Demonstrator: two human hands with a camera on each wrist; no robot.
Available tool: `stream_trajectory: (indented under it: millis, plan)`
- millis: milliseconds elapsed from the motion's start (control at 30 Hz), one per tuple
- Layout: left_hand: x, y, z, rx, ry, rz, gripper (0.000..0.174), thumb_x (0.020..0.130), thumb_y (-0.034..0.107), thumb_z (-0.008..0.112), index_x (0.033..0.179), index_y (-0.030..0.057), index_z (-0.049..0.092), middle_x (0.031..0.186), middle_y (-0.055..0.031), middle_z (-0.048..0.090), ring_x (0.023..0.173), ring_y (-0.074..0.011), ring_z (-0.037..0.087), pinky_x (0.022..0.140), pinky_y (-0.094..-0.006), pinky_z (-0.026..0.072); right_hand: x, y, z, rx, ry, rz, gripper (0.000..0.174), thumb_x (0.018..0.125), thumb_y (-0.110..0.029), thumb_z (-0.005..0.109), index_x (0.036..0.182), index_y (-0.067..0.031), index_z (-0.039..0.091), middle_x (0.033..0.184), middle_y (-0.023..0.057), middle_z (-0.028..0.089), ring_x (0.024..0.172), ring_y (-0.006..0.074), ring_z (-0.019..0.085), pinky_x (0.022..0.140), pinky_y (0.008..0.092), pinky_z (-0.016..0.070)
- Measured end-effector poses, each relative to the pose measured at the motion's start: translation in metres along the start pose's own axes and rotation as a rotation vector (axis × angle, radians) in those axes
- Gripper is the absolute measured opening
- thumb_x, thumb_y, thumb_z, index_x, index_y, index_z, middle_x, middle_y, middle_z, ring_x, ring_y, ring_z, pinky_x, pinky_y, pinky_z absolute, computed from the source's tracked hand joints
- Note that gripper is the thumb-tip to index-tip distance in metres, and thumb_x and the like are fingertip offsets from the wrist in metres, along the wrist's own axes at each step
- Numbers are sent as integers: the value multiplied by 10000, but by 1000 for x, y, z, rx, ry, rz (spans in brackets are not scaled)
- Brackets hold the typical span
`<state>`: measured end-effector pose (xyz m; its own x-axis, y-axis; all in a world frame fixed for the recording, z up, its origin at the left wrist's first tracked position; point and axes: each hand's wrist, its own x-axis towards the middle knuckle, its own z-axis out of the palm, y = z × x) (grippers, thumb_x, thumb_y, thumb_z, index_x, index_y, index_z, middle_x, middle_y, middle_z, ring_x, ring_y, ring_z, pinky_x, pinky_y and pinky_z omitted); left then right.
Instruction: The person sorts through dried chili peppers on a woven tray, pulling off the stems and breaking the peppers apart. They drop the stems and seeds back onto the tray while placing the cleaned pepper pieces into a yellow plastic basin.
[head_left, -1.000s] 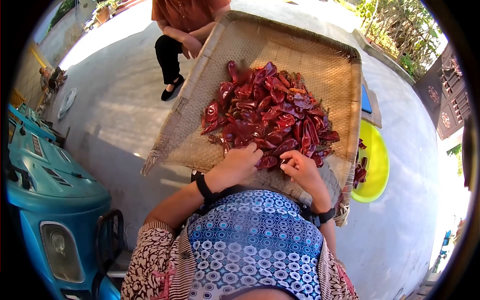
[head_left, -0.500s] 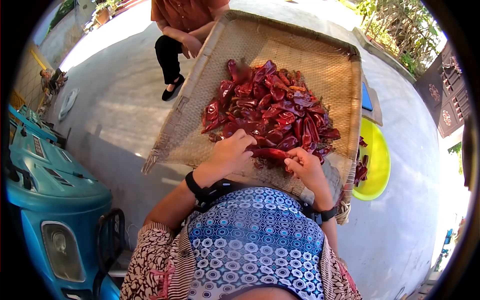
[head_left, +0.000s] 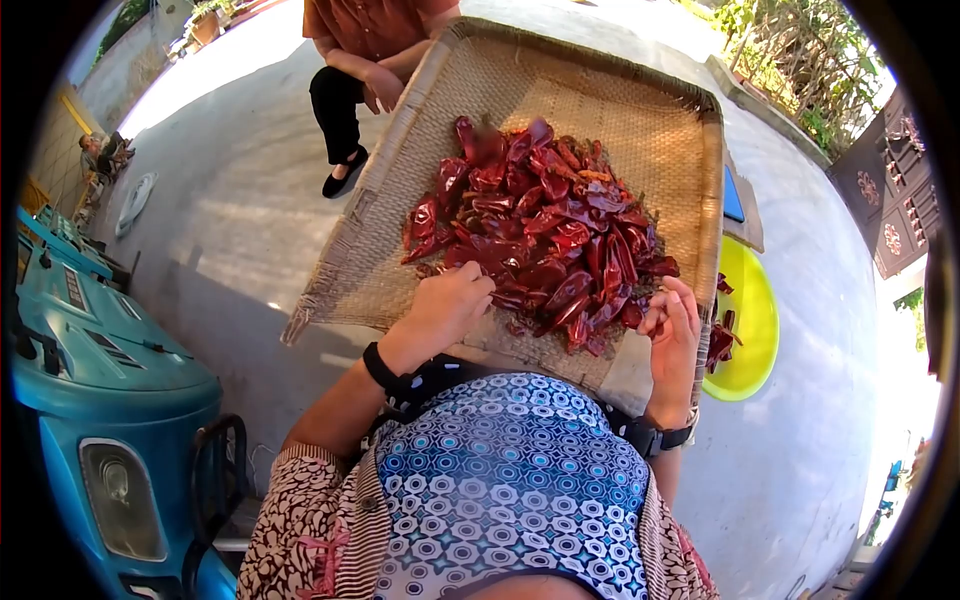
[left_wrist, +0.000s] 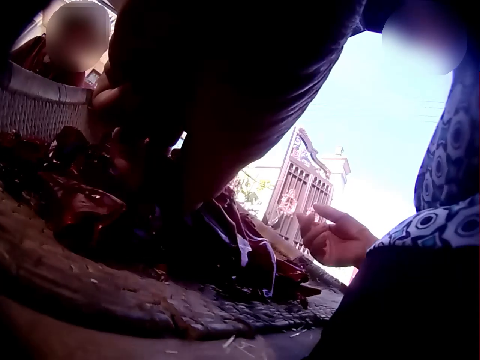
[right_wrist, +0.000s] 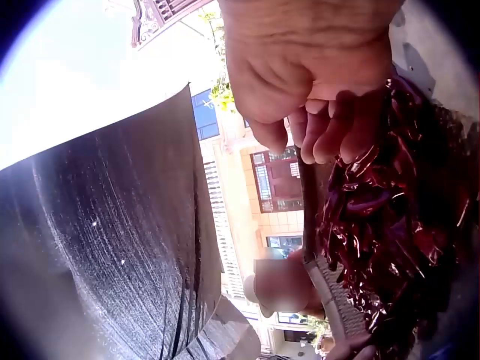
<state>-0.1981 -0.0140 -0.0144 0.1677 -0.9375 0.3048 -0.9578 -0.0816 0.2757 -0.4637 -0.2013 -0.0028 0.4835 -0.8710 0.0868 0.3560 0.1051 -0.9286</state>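
Note:
Dried red chili peppers lie heaped on a woven bamboo tray in front of me. My left hand is at the near left edge of the heap, fingers bent down among the peppers. The left wrist view shows this hand dark against the light, so I cannot tell whether its fingers hold a pepper. Over the tray's near right corner, my right hand is raised, palm turned inward. Its fingers curl loosely in the right wrist view, with nothing between them.
To the right, below the tray, a yellow-green basin contains several red peppers. A person in an orange shirt is at the tray's far left. On the left stands a blue vehicle with a black metal rail.
My right hand held a red pepper at the near edge half a second ago; it has moved right, without the pepper. The left hand has shifted slightly left.

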Motion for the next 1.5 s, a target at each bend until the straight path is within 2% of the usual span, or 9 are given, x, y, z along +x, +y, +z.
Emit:
stream_trajectory:
  millis: [133, 233, 367, 500, 667, 800, 1067, 1267, 1500]
  plan:
    - [4, 21, -15, -128, -102, 8, 133, 887, 189, 612, 988, 104, 631, 907, -49, 577, 817, -257, 622, 675, -364, 512, -4, -1, 37, -331, -474, 211, 283, 959, -194, 601, 1183, -26, 555, 853, 4, 594, 630, 51, 521, 555, 222, 432]
    - [5, 33, -1, -309, -119, -4, 135, 904, 186, 594, 994, 90, 626, 926, -61, 587, 837, -275, 617, 707, -370, 507, -10, 7, 58, -652, -646, 135, 237, 951, -182, 615, 1136, -37, 583, 801, 0, 593, 621, 43, 535, 544, 216, 430]
    - [5, 32, 2, -574, -192, 7, 161, 911, 203, 600, 992, 66, 623, 943, -107, 578, 839, -305, 601, 737, -395, 494, -8, 16, 52, -620, -640, 247, 182, 962, -195, 601, 1039, -31, 620, 717, -8, 599, 606, 51, 546, 557, 210, 444]
    - [6, 14, -17, -403, -103, -171, 283, 881, 277, 660, 1031, 51, 582, 922, -129, 560, 837, -328, 602, 716, -425, 492, -6, 10, 31, -441, -365, 288, 183, 976, -201, 582, 1057, -39, 607, 734, 7, 600, 625, 61, 558, 572, 209, 455]
    - [-5, -15, -15, 48, -142, -347, 452, 824, 350, 702, 1052, 36, 472, 943, -182, 579, 853, -390, 620, 677, -479, 498, 8, 0, -18, 97, 252, 19, 287, 991, -348, 539, 1053, -73, 593, 807, 20, 620, 660, 124, 549, 621, 264, 471]
    - [-9, -17, -3, 84, -151, -363, 409, 805, 301, 689, 1028, 24, 488, 961, -200, 615, 826, -391, 642, 658, -481, 514, 11, -4, -45, 610, 296, 51, 349, 975, -392, 555, 1113, -72, 576, 849, -13, 612, 729, 122, 547, 675, 276, 461]
    - [-4, 9, -44, -9, -78, -426, 201, 833, 198, 591, 938, 37, 532, 817, -165, 643, 813, -361, 640, 688, -462, 508, 1, 7, 15, -25, -99, 77, 238, 994, -198, 510, 1179, -60, 567, 863, 15, 607, 659, 89, 540, 600, 236, 444]
    - [7, 33, -60, -562, -362, -266, 196, 908, 220, 560, 1013, 55, 546, 837, -134, 630, 771, -288, 620, 675, -405, 462, -7, -2, 54, -426, -610, 314, 502, 905, -111, 648, 1363, -65, 448, 762, -14, 556, 627, 50, 489, 554, 200, 398]
    - [15, 29, -22, -788, -380, -148, 216, 894, 188, 615, 1039, 40, 551, 921, -116, 615, 791, -243, 613, 705, -371, 479, -17, -3, 45, -580, -663, 477, 193, 944, -202, 629, 1072, -58, 623, 691, -54, 513, 620, 32, 488, 545, 198, 394]
